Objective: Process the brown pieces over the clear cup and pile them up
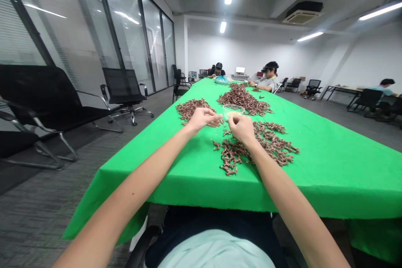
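Note:
My left hand (202, 118) and my right hand (241, 127) are raised close together over the green tablecloth (329, 155), both with fingers pinched around a small brown piece (223, 122) held between them. Just behind the hands stands a clear plastic bowl (233, 111) with pale bits inside. A heap of brown shrivelled pieces (266, 142) lies under and to the right of my right hand. A second brown heap (190, 108) lies left of my left hand, and a third brown heap (243, 99) sits beyond the bowl.
Two people sit at the far end of the long table, one person (266, 79) on its right side with more brown pieces. A blue bag (221, 80) lies far back. Black chairs (125, 88) line the glass wall at left. Another person (385, 88) sits at a desk far right.

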Available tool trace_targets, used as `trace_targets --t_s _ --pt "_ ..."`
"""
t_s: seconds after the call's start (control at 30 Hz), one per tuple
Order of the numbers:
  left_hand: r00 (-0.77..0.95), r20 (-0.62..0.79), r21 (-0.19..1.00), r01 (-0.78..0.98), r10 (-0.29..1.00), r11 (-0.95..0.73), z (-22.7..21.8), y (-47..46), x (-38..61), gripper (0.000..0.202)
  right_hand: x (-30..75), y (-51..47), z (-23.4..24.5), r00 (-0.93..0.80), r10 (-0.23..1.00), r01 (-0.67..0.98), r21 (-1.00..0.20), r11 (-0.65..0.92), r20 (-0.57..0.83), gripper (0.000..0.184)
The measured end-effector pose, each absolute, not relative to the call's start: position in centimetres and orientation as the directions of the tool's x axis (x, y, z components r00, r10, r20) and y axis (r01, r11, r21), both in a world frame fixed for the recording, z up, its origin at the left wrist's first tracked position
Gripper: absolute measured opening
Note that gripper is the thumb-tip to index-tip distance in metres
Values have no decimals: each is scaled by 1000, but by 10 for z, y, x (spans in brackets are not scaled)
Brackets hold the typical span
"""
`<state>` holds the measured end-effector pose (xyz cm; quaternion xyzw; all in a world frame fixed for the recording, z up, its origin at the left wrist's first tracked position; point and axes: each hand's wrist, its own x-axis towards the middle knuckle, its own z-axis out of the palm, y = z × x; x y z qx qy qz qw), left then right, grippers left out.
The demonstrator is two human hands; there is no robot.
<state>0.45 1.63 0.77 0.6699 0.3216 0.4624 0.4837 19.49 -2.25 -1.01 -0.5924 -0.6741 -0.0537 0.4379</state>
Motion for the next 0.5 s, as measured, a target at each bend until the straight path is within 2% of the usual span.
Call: trace_targets --t_s 0.5 --pt "361 299 946 6 883 -323 7 19 3 51 194 -22 -8 53 742 904 -349 249 668 48"
